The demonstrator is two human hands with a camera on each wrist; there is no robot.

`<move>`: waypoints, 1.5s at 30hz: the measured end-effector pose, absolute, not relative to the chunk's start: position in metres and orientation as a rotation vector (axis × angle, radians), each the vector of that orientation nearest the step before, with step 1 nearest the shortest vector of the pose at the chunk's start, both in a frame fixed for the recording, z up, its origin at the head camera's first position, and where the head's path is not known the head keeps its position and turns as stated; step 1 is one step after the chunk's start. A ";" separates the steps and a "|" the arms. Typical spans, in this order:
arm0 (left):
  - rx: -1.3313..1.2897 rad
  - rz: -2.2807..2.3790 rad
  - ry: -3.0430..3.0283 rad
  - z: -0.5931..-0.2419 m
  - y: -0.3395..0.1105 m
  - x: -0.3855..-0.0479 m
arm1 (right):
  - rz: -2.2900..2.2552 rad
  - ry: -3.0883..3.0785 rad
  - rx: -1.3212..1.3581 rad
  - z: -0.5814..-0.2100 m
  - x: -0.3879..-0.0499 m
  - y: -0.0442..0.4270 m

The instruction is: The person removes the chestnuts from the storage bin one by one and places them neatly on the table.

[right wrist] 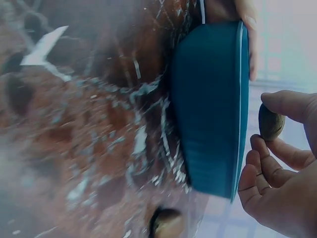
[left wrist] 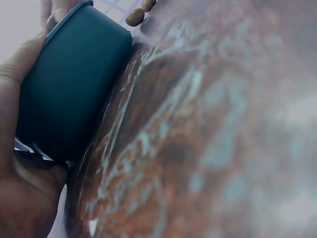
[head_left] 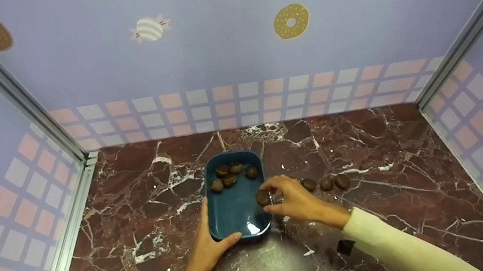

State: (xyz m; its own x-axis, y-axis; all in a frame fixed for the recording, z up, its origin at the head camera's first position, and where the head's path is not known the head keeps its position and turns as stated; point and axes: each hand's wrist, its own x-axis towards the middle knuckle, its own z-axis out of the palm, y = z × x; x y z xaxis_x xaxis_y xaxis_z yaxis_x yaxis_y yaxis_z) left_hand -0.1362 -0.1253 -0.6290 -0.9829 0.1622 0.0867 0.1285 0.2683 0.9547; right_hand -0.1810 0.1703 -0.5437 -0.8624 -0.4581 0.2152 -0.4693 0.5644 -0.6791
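A deep teal rectangular dish with rounded corners stands on the marble surface, several brown chestnuts lying toward its far end. My left hand holds the dish at its near left corner, the thumb lying at the near rim. Between the thumb and fingers of my right hand, one chestnut is pinched over the dish's right rim. In the right wrist view, that chestnut is apart from the dish wall. Three more chestnuts form a row on the surface, right of the right hand.
Dark red marble with white veins covers the work surface. A lilac back wall with printed sweets and a checkered band rises behind it. Side walls with metal edge strips close in the left and right.
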 end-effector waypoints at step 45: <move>0.265 1.822 2.514 -0.628 -0.125 -0.135 | 1.107 -2.779 0.622 -0.609 -0.164 0.234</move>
